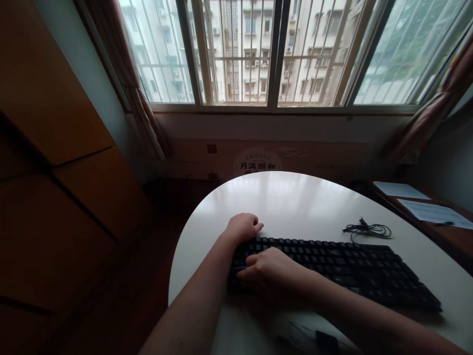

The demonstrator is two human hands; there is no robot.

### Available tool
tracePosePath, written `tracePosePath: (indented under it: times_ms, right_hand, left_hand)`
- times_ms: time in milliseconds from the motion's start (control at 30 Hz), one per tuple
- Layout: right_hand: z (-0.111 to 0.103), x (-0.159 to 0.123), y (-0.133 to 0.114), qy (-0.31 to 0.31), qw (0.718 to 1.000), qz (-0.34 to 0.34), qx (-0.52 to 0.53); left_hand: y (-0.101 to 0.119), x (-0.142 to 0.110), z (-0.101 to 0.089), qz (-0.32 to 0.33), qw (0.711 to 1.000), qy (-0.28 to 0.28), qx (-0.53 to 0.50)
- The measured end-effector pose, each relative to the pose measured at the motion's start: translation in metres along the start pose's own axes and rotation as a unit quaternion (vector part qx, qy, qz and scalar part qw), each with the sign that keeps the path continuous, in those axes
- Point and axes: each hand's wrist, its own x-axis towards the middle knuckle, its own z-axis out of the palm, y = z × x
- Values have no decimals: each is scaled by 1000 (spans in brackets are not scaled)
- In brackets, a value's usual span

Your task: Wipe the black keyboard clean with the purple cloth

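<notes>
A black keyboard (334, 261) lies at a slant on the white round-edged table (273, 197). At its far left corner is my left hand (244, 227), closed with the fingers curled in against the keyboard's edge. My right hand (269, 268) is closed over the left-end keys, its fingers pinched together. A thin purplish sliver (241, 268) shows by those fingertips; its kind is too small to tell. The right hand and forearm hide part of the keys. Behind the keyboard lies its bundled black cable (367, 229).
Near the front edge are a black object (327, 341) and something clear, partly behind my right forearm. Sheets of paper (434, 213) lie on a brown desk at right. A wooden cabinet (55, 197) stands left, a barred window (240, 54) ahead.
</notes>
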Motion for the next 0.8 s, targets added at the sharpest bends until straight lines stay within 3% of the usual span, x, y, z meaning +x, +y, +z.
tracePosePath:
  times_ms: [167, 367, 533, 800]
  right_hand:
    - [0, 5, -10, -20, 998, 47, -31]
    - [-18, -6, -21, -76, 989, 114, -48]
    - [-29, -10, -23, -97, 986, 125, -53]
    - [-29, -13, -30, -121, 979, 160, -40]
  left_hand:
    - [-2, 0, 0, -2, 1000, -1, -14]
    - [-3, 3, 1, 4, 1000, 8, -14]
    - [-2, 8, -3, 6, 1000, 1, -22]
    - [-4, 13, -5, 14, 1000, -3, -11]
